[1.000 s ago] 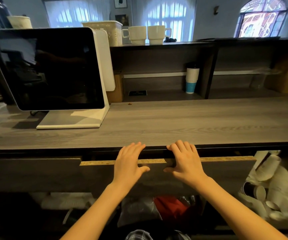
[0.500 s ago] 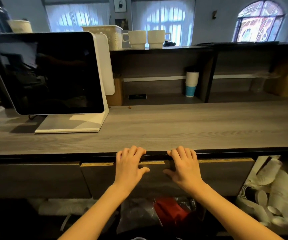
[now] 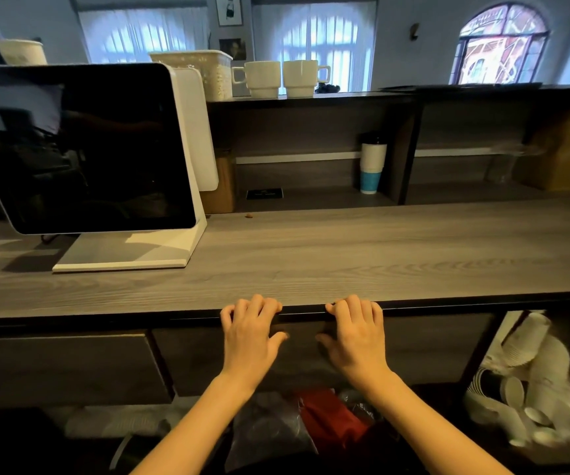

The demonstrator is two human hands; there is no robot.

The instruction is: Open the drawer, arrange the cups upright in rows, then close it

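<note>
The grey wooden drawer (image 3: 430,347) sits under the counter's front edge, its front flush with the neighbouring drawer (image 3: 57,368). My left hand (image 3: 251,334) and my right hand (image 3: 355,334) lie flat against the drawer front, side by side. Their fingertips are bent at its top edge, right below the countertop (image 3: 345,255). Neither hand holds anything. The inside of the drawer and any cups in it are hidden.
A jumble of white paper cups (image 3: 530,358) fills the open compartment at the right. A screen on a white stand (image 3: 81,149) occupies the counter's left. Two white mugs (image 3: 263,78) and a cup stack (image 3: 372,162) stand on shelves behind. Bags (image 3: 331,419) lie below.
The drawer slid inward: its pale top edge showed a second ago, narrowed, and is now hidden under the counter. Both hands moved forward with it.
</note>
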